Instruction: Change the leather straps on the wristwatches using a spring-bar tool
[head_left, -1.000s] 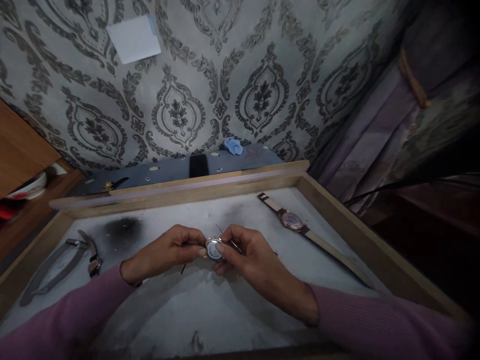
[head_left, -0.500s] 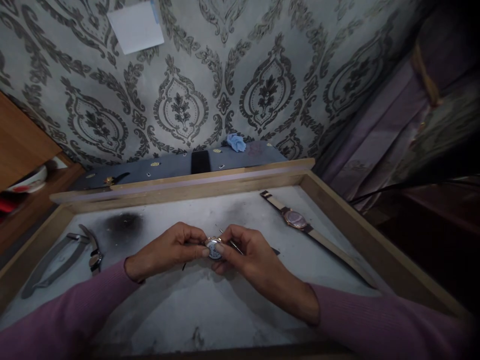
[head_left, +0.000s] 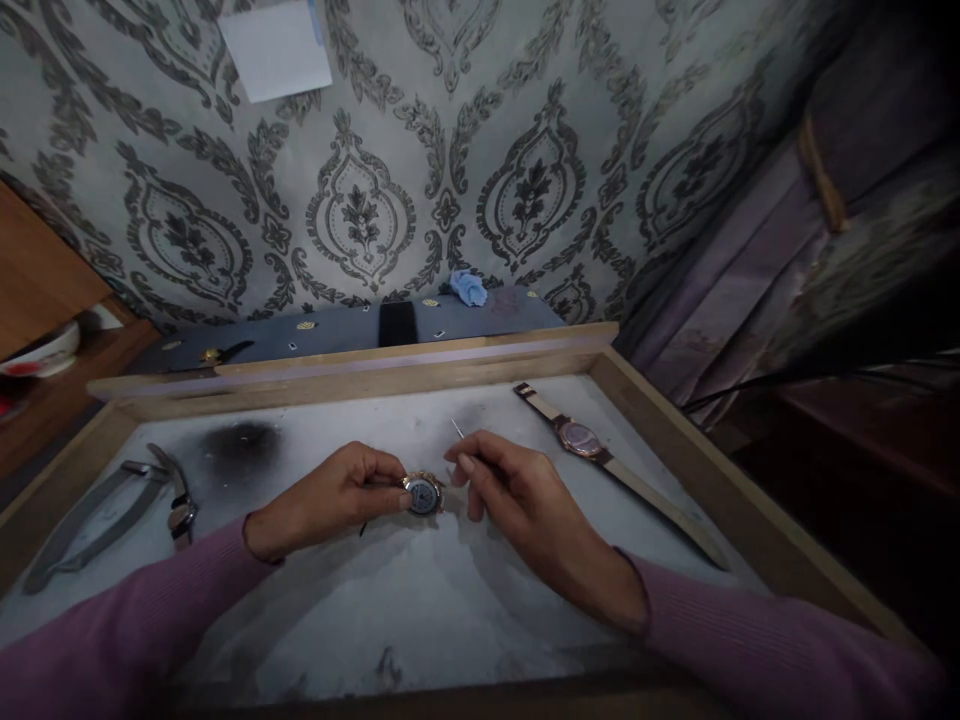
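Note:
Between the thumb and fingers of my left hand [head_left: 349, 498] is a round watch case [head_left: 423, 493], its dial facing up and its rim gold-coloured. No full strap shows on it. To its right, apart from the watch case, my right hand [head_left: 517, 495] is closed around a thin metal tool [head_left: 457, 428], whose tip sticks out past the fingers at the upper left. Most of the tool is hidden by the hand.
A wood-framed tray [head_left: 675, 445] surrounds the work surface. Inside, a large watch [head_left: 580, 437] lies at right; grey-handled pliers [head_left: 101, 525] and a small watch [head_left: 180, 514] at left. Behind are a black phone-like object [head_left: 397, 324], blue cloth [head_left: 468, 288] and another watch [head_left: 212, 355].
My right hand has let go of the watch case and moved up and right with the thin tool. The left hand still holds the case, whose dial is now more exposed.

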